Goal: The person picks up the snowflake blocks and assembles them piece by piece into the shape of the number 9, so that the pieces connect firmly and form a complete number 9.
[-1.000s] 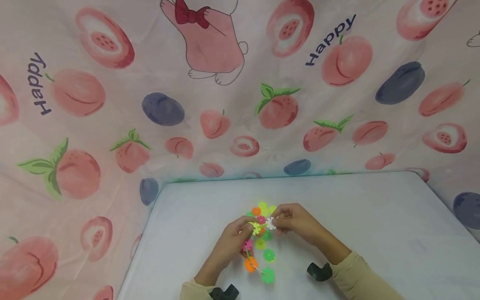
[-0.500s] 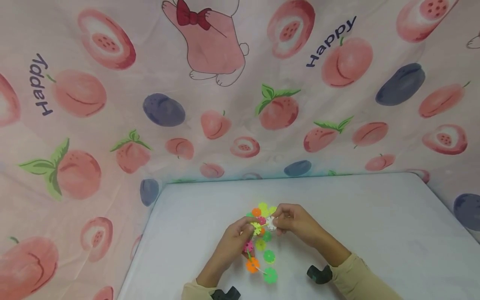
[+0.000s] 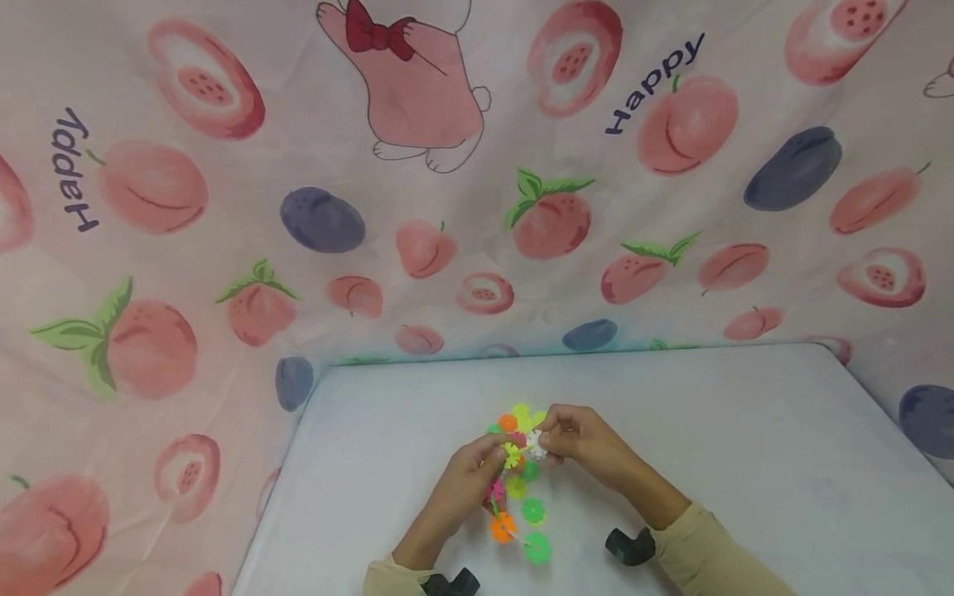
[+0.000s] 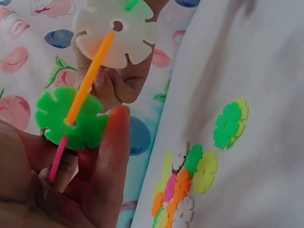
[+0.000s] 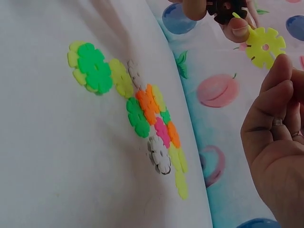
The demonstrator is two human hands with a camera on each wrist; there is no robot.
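Observation:
My left hand holds a chain of slotted plastic flower discs, its thumb and fingers at a yellow disc. Below that hand hang an orange disc and a green disc, joined by pieces seen edge-on. At the tips of my right hand a white flower disc is pinched, close beside the yellow one. The left wrist view shows a green disc near the left fingers, linked by an orange edge-on disc to a pale disc. A dark disc appears by the left fingers in the right wrist view.
Loose flower discs lie on the white table beneath the hands, among them an orange disc, a pink disc and a white disc. A green disc overlaps a yellow one. Fruit-printed cloth rises behind the table.
The chain in my left hand has shifted slightly right, its lower orange and green discs swinging a little. Both hands keep their holds in nearly the same place.

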